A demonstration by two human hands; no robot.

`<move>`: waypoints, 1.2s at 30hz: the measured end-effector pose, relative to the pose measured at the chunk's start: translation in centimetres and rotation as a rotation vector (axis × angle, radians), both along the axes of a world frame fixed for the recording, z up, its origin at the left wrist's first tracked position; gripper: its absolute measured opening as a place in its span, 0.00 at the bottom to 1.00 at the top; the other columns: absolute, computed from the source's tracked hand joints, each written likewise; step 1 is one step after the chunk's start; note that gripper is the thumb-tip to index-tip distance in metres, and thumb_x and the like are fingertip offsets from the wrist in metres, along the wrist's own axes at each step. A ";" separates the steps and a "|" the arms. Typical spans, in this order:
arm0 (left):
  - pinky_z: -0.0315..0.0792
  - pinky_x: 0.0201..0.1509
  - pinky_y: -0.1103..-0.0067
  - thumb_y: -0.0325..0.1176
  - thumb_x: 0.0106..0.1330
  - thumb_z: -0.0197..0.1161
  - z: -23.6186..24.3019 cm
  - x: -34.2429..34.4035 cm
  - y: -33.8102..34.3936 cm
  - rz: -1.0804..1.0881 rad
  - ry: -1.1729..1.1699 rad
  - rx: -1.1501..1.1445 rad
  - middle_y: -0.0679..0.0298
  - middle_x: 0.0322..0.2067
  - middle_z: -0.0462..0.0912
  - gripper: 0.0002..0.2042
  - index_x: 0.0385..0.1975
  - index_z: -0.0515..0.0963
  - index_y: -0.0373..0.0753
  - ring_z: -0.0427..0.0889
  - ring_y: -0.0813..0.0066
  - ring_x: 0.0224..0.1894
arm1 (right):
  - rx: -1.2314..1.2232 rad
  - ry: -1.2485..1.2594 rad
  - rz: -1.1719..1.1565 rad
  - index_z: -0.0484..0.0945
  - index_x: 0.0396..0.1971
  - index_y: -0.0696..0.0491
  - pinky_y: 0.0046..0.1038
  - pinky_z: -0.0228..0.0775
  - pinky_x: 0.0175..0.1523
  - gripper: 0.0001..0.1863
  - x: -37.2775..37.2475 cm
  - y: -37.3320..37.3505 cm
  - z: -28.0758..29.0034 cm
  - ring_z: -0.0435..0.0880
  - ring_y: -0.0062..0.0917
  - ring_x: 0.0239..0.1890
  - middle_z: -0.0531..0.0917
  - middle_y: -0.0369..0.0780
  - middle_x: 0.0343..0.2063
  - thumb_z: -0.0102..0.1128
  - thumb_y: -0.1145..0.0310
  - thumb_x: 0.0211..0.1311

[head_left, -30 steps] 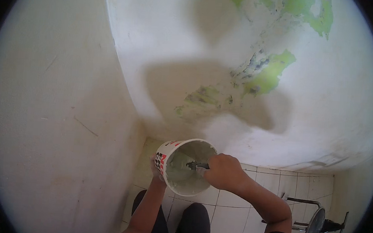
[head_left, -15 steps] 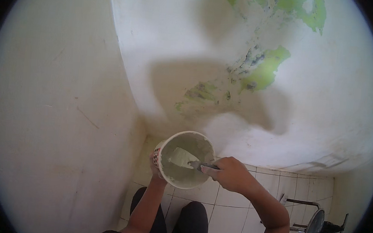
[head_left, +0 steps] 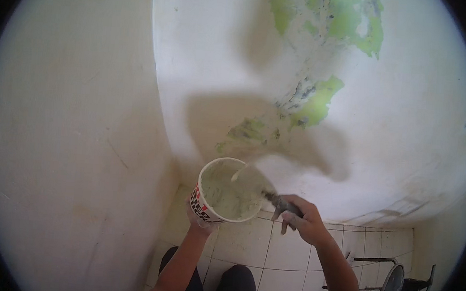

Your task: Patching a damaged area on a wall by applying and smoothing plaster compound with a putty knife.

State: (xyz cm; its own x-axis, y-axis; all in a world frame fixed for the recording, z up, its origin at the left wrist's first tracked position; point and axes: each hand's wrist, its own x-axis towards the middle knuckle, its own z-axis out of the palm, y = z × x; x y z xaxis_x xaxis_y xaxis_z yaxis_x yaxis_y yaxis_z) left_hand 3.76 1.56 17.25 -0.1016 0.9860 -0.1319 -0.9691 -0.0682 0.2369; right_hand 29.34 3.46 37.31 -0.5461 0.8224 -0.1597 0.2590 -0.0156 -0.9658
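Observation:
My left hand [head_left: 200,223] is wrapped round the lower side of a white round bucket [head_left: 214,216] with printed sides, holding it up tilted with its mouth toward me. Pale, wet putty [head_left: 229,196] coats the inside. In my right hand [head_left: 307,222] is a putty knife [head_left: 269,195], gripped by its dark, smeared handle. Its blade lies over the bucket's right rim, with a pale dab of putty near its far edge; the blade's outline blends with the bucket. Putty also marks my right fingers.
Ahead stands a white wall [head_left: 223,53] with peeled green patches [head_left: 317,105] and cracks. Another wall [head_left: 71,134] rises close on my left. A metal-framed chair with a round seat [head_left: 392,289] is at the lower right on the white tiled floor [head_left: 285,252].
The putty knife has come up from inside the bucket to its right rim, and my right hand has shifted slightly right and down. The bucket has tipped, showing more of its printed side.

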 end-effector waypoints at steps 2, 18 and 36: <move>0.72 0.64 0.51 0.68 0.67 0.43 -0.5 0.2 0.6 -0.061 -0.031 0.071 0.61 0.69 0.66 0.37 0.71 0.63 0.51 0.70 0.54 0.67 | 0.126 0.028 -0.076 0.73 0.60 0.59 0.29 0.74 0.40 0.19 0.2 1.2 -0.1 0.81 0.23 0.34 0.85 0.43 0.38 0.53 0.69 0.74; 0.68 0.65 0.43 0.69 0.66 0.42 -0.4 1.8 4.2 -0.171 -0.040 0.093 0.61 0.70 0.64 0.38 0.72 0.62 0.55 0.66 0.50 0.69 | 1.770 -0.873 -0.461 0.76 0.65 0.38 0.33 0.73 0.40 0.34 1.7 13.6 3.1 0.79 0.33 0.36 0.78 0.43 0.38 0.59 0.79 0.57; 0.69 0.65 0.47 0.66 0.66 0.44 1.1 1.5 3.9 -0.173 -0.151 0.031 0.59 0.69 0.67 0.36 0.70 0.65 0.53 0.69 0.51 0.67 | 1.803 -1.034 -0.464 0.72 0.69 0.33 0.29 0.68 0.31 0.37 2.1 13.0 1.9 0.77 0.29 0.28 0.77 0.42 0.36 0.57 0.78 0.59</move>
State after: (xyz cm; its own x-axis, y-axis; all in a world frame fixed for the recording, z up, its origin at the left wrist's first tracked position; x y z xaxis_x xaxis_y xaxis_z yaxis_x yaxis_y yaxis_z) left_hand 5.22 5.49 18.38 0.0874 0.9909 -0.1022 -0.9913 0.0966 0.0891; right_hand 31.48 16.48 39.17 -0.5645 0.3937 0.7256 0.8235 0.3287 0.4623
